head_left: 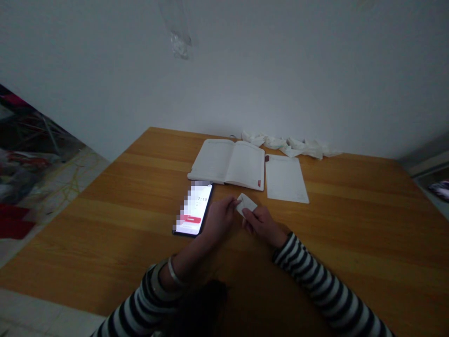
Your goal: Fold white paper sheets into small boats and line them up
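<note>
A person in a black-and-white striped sleeve [326, 285] leans over a honey-toned wooden table [122, 224], a silver bangle [175, 272] on the left wrist, both hands drawn together near the table's middle. The left hand [219, 220] and right hand [263, 227] close on a small slip of white paper [246, 204], held just above the wood, its left end pinched by the left fingertips [235, 202], its lower edge by the right fingers [248, 215]. Whether it is folded cannot be told from here. It looks light and thin, likely to bend or crease easily, and best held at its edges, as it is now. Just beside the left hand lies a smartphone [194, 208], its lit screen blurred out but for a clock reading and a red button [192, 220]. Beyond the hands, an open notebook [228, 161] with a red tab [259, 182] sits beside a loose sheet of paper [286, 179]; neither blocks the hands. Crumpled white tissues [287, 145] line the far edge against a white wall [224, 70], where a blurred, clear plastic scrap [178, 37] appears high up.
</note>
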The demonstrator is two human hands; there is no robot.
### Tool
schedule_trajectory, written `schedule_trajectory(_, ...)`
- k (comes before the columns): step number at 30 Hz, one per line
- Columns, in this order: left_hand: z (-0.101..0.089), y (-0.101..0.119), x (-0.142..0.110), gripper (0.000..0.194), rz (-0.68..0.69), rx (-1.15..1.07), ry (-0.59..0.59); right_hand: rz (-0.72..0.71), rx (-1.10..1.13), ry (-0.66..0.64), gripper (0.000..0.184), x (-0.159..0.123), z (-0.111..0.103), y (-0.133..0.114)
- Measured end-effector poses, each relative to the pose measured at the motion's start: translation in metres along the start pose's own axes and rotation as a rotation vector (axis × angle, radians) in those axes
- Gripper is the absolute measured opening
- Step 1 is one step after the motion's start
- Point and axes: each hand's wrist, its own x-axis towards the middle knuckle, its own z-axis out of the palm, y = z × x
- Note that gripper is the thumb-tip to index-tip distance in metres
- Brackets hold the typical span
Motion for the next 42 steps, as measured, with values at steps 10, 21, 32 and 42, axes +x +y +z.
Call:
schedule_trajectory(10,-0.002,0.004,0.001,0.032,0.023,-0.133,-0.047,0.028,0.182,0.163,0.051,0.005,0.0,0.0)
schedule_trajectory(21,0.005,-0.007,0.002,0.035,0.151,-0.313,-0.116,0.041,0.471,0.141,0.066,0.005,-0.009,-0.008)
schedule_trajectory(32,-0.001,-0.012,0.009,0.041,-0.081,-0.464,-0.097,-0.116,0.413,0.075,0.058,0.002,-0.016,-0.004)
schedule_trajectory(42,-0.005,-0.012,0.01,0.019,-0.124,-0.366,-0.008,-0.076,0.39,0.243,0.033,0.008,-0.011,0.001)
